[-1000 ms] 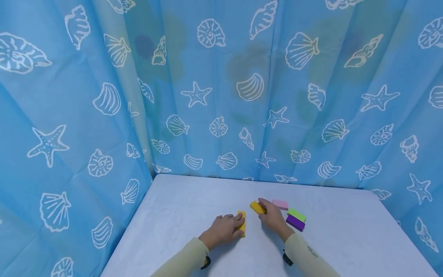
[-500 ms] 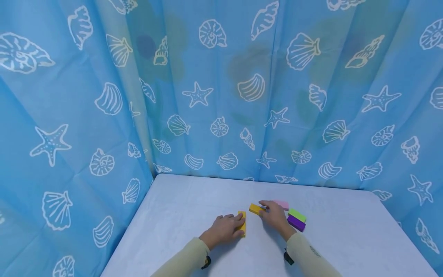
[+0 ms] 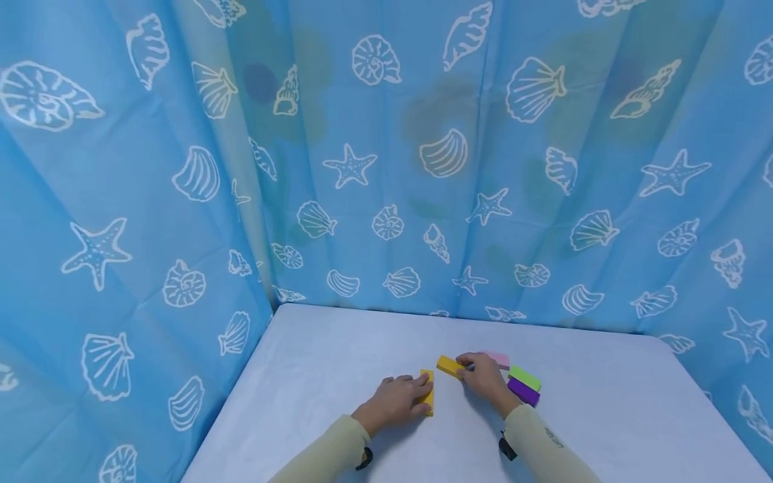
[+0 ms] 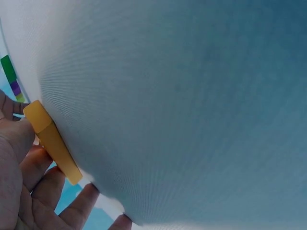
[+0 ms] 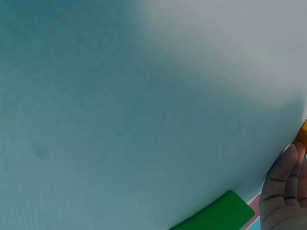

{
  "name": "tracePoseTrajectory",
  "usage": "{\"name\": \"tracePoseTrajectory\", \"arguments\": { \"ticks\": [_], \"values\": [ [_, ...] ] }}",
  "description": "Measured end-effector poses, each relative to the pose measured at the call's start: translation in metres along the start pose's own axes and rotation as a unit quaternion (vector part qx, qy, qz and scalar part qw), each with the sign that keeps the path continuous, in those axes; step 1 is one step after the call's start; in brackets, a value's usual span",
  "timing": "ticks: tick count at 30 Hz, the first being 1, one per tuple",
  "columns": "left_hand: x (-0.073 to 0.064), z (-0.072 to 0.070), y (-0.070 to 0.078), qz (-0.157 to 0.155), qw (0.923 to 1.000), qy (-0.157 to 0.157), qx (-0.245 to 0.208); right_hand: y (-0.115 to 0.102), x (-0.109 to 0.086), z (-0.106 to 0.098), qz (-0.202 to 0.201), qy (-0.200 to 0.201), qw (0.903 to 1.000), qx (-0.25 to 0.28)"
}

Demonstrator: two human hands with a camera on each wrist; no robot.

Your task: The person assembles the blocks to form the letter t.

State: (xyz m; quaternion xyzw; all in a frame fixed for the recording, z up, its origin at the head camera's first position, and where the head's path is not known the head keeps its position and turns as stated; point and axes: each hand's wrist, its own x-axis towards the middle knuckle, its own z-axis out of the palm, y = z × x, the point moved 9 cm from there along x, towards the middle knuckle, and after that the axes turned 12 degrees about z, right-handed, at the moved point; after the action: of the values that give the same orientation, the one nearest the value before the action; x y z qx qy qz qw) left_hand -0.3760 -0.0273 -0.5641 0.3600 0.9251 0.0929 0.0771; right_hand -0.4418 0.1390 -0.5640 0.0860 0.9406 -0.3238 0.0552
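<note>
Near the middle of the table, my left hand (image 3: 395, 401) holds a yellow block (image 3: 428, 392) by its long sides, thumb at the near end and fingertip farther up. The left wrist view shows this block (image 4: 53, 143) between thumb and fingers, on the white surface. To its right, my right hand (image 3: 485, 381) pinches the right end of a second yellow block (image 3: 449, 366), which lies slantwise. A small gap separates the two yellow blocks. In the right wrist view only a corner of the second block (image 5: 303, 136) shows beside my right hand (image 5: 288, 187).
Right of my right hand lie a pink block (image 3: 498, 359), a lime green block (image 3: 525, 377) and a purple block (image 3: 523, 392). A darker green block (image 5: 218, 214) shows in the right wrist view. A blue shell-print curtain (image 3: 386, 168) borders the white table (image 3: 338, 342).
My right hand has brought its yellow block slightly left and nearer, and its fingers have shifted toward the block's right end. My left hand stays on its block. The head view has shifted a little.
</note>
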Motion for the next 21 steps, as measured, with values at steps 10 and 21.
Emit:
{"name": "tracePoseTrajectory", "arguments": {
  "ticks": [10, 21],
  "values": [
    [0.002, 0.004, 0.001, -0.007, 1.0, -0.005, 0.002, 0.011, 0.003, -0.002, 0.022, -0.009, 0.9989, 0.04],
    [-0.002, 0.0, 0.001, 0.002, 1.0, 0.002, 0.005, 0.0, 0.005, 0.007, 0.023, -0.015, 0.9982, 0.053]
  ]
}}
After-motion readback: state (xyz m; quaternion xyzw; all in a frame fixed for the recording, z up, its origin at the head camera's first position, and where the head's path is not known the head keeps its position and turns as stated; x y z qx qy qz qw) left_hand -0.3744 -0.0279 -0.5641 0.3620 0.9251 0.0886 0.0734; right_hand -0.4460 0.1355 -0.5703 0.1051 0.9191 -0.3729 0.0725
